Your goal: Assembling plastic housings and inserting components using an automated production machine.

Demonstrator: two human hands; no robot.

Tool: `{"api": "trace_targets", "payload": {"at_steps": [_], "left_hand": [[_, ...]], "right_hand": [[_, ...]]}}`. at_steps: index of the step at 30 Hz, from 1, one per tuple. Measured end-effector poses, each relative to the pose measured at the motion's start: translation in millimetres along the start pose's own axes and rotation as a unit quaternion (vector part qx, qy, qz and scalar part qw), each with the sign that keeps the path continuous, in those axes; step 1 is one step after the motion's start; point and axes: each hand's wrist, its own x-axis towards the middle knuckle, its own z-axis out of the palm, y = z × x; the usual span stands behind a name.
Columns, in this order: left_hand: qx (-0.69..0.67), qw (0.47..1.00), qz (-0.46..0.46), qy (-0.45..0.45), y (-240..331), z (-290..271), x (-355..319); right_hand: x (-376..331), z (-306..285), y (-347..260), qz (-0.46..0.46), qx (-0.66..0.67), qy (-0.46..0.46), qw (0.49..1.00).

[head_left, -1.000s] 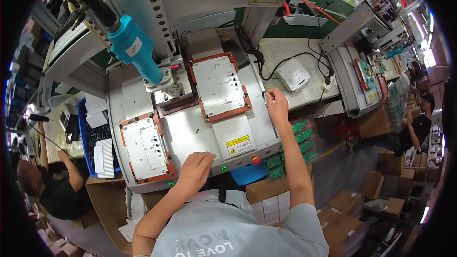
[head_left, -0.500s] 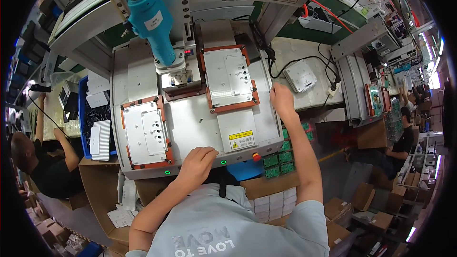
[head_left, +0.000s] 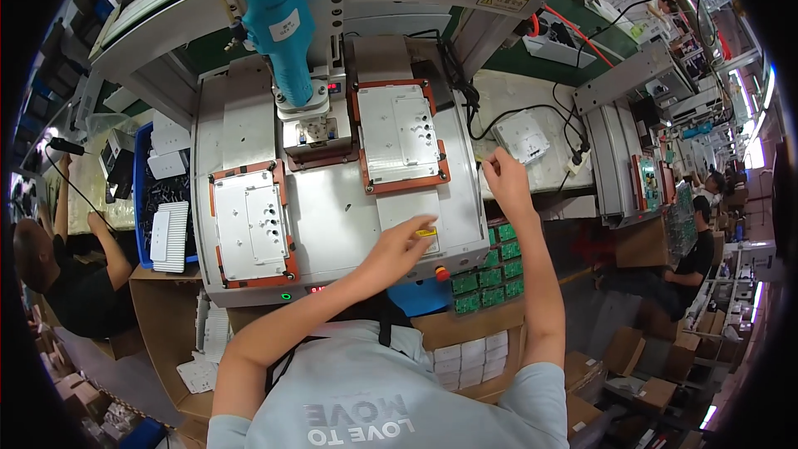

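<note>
My left hand [head_left: 401, 251] reaches across the front of the machine's metal bed [head_left: 328, 216], over a yellow warning label [head_left: 427, 238] that it partly covers. Its fingers look loosely extended, with nothing visible in them. At the bed's right edge is my right hand [head_left: 507, 179], its fingers curled into a pinch; whatever may be between them is too small to make out. Two red-brown fixtures each carry a white plastic panel, one panel [head_left: 249, 224] at front left and the other panel [head_left: 399, 133] farther back. A teal power screwdriver [head_left: 283, 29] stands upright over a metal block [head_left: 316, 140].
A blue bin [head_left: 147, 191] of dark parts and white pieces stands left of the machine. Green circuit boards [head_left: 490, 270] lie below its right front corner, near a red button [head_left: 441, 273]. A white box-shaped device [head_left: 522, 137] and black cables lie right. A co-worker [head_left: 75, 283] sits left.
My left hand has moved right along the front edge, onto the warning label. My right hand's fingers have curled in beside the bed's right edge. The view has shifted slightly.
</note>
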Motion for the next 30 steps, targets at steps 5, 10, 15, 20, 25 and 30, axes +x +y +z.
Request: {"api": "trace_targets", "payload": {"at_steps": [5, 10, 15, 20, 25, 30], "left_hand": [[-0.032, 0.997, 0.056, 0.047, -39.8, 70.2, 82.2], [-0.054, 0.998, -0.007, 0.027, -47.0, 92.4, 126.5], [-0.227, 0.974, -0.003, 0.022, -40.5, 96.8, 123.7], [-0.35, 0.934, -0.004, -0.064, -3.8, 44.5, 75.1], [-0.369, 0.923, -0.1, 0.04, 11.3, -61.7, -41.7], [-0.368, 0.883, -0.103, 0.272, -12.8, -132.2, -176.3]], "right_hand": [[-24.7, -14.1, -19.7, -0.031, 0.044, 0.032, 0.998], [-40.7, -12.9, -29.1, -0.063, 0.025, 0.07, 0.995], [-37.8, -9.7, -45.2, -0.121, 0.025, 0.208, 0.97], [-44.4, -25.4, -78.7, 0.013, 0.173, 0.208, 0.963], [-43.1, 11.5, -127.8, 0.02, 0.362, 0.023, 0.932], [-42.3, 115.6, -216.7, -0.061, 0.38, -0.209, 0.899]]}}
